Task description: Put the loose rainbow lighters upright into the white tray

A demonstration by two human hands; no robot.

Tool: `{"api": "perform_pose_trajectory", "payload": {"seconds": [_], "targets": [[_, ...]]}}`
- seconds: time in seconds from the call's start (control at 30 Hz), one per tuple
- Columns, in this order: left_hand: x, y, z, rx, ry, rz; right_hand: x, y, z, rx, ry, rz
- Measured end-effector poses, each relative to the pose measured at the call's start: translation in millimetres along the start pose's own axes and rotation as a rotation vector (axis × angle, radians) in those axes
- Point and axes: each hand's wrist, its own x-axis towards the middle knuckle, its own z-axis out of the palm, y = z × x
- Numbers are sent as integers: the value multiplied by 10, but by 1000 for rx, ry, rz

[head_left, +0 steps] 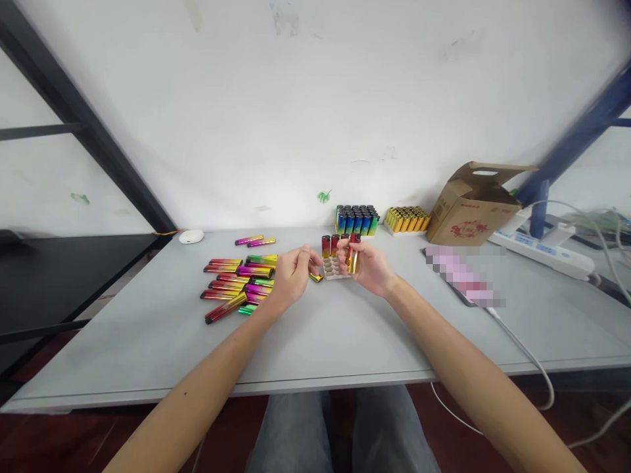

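My right hand (372, 268) grips a red-and-gold lighter (351, 261) upright, its dark top pointing up, just over a pale tray with round holes (333, 269). A few red lighters (326, 247) stand in the tray's back row, partly hidden by that hand. Left of the tray, my left hand (292, 276) has its fingers curled together. The gold end of a lighter (316, 278) shows beneath those fingers; whether they hold it or it lies on the table, I cannot tell. Beside this hand lies a loose pile of shiny lighters (229, 278) in red, purple, green and gold.
Two more lighters (255, 241) lie behind the pile. Against the wall stand a block of blue-green lighters (357, 220) and a tray of yellow ones (407, 220). An open cardboard box (470, 213), a power strip (547, 253) and a cabled phone (461, 276) are on the right.
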Motion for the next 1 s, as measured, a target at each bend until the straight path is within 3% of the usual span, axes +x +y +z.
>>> {"api": "perform_pose_trajectory", "payload": {"seconds": [0.27,0.4,0.53,0.7,1.0], "targets": [[-4,-45,-22,58,-15,30,21,-178,-95,-54,233,-266],[-14,-99,-9,261,-96,126,115,-156,-294,-269,444,-394],[-50,-133,34,506,-252,287,198,-87,-491,-565,582,-465],[-97,-229,101,620,-392,361,232,-11,-613,-838,443,-429],[-68,-280,106,728,-414,379,289,90,-733,-1066,411,-438]]}}
